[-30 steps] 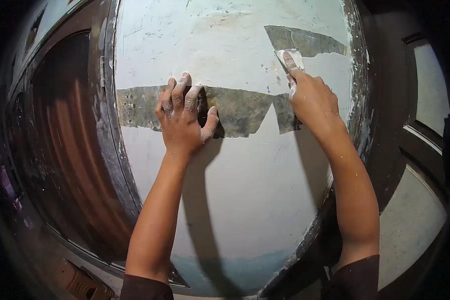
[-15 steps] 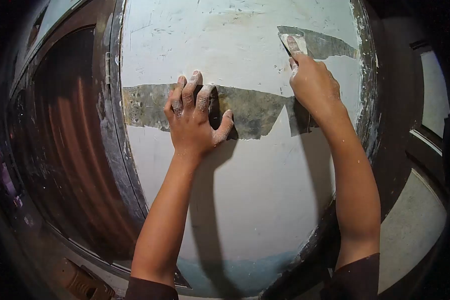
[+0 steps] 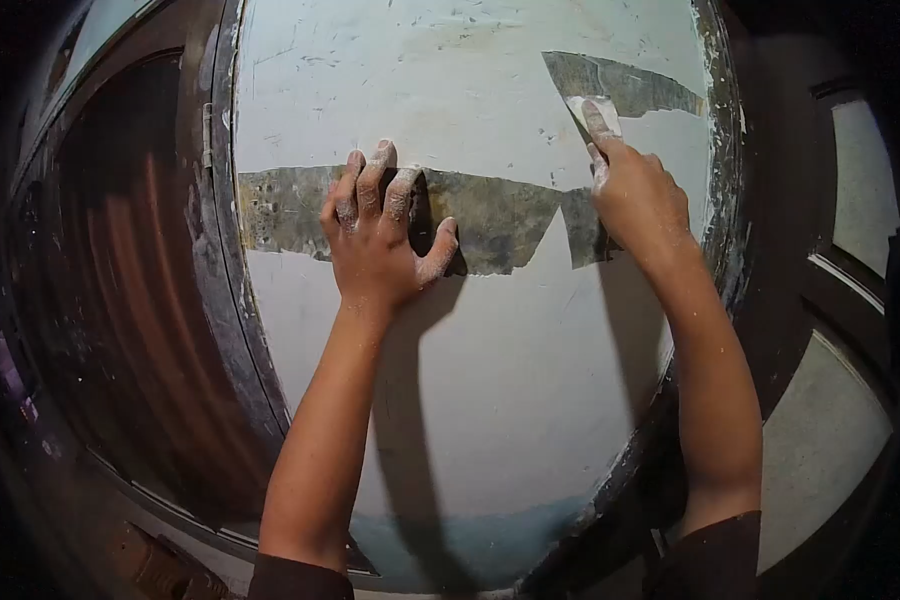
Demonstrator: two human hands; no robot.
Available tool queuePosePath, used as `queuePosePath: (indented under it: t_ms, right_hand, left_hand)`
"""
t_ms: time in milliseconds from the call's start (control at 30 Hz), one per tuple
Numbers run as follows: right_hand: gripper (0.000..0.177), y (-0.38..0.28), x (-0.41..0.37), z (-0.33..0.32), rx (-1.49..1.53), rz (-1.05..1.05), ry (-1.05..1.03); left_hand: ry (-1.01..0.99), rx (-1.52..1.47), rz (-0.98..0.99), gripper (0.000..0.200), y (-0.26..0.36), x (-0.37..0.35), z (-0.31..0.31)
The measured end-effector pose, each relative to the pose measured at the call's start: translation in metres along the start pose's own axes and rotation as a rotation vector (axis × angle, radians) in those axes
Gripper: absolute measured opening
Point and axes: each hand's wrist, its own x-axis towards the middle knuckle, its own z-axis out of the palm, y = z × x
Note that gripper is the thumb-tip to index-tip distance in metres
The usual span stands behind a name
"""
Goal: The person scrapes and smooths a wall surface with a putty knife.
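Observation:
My left hand [image 3: 375, 235] rests on the wall panel [image 3: 510, 370] with its fingers spread, over a bare grey strip [image 3: 500, 225] where the pale coating is gone. White dust covers its fingers. My right hand [image 3: 642, 195] is closed round a scraper [image 3: 598, 112] with a thin edge, pressed to the wall at upper right; its handle is mostly hidden in my palm. Above the scraper lies a second grey bare patch [image 3: 620, 82], with a ragged lower edge. A pointed piece of pale coating [image 3: 558, 240] juts up into the grey strip between my hands.
Left of the panel stands a dark door frame with a reddish-brown panel [image 3: 135, 300]. A worn dark post edge [image 3: 725, 200] borders the right side, with a paned door [image 3: 850, 270] beyond. A brown object [image 3: 165, 565] lies low at left.
My right hand and the scraper have moved down along the wall, and the upper grey patch now reaches further down beside the blade. My left hand stays in place on the wall.

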Motion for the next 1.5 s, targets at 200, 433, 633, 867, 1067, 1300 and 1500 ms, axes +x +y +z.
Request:
queuePosePath:
  t_ms: [200,433,633,867,1067,1300,1500]
  right_hand:
    - [0.035,0.017,-0.008,0.011,-0.063,-0.043,0.012]
    - [0.033,0.007,0.001,0.011,-0.035,-0.023,0.017]
    - [0.038,-0.01,0.016,0.012,-0.038,-0.089,0.088]
    - [0.036,-0.028,0.026,0.01,0.019,-0.028,0.059]
    - [0.037,-0.04,0.048,0.013,0.084,0.037,0.084]
    - [0.037,-0.027,0.032,0.005,0.082,-0.009,0.104]
    - [0.036,0.002,-0.001,-0.002,-0.092,-0.004,0.013]
  left_hand:
    - [-0.017,0.008,-0.005,0.06,0.0,-0.001,-0.001]
    - [0.015,0.019,0.002,0.059,0.001,0.0,0.003]
    - [0.016,0.009,0.015,0.062,-0.001,-0.001,0.002]
    - [0.016,-0.002,0.012,0.06,-0.001,-0.001,0.002]
    - [0.021,0.0,0.012,0.06,-0.001,-0.001,0.003]
    - [0.007,0.007,0.003,0.06,-0.003,-0.001,0.002]
    - [0.021,0.002,-0.004,0.06,-0.001,-0.001,0.002]
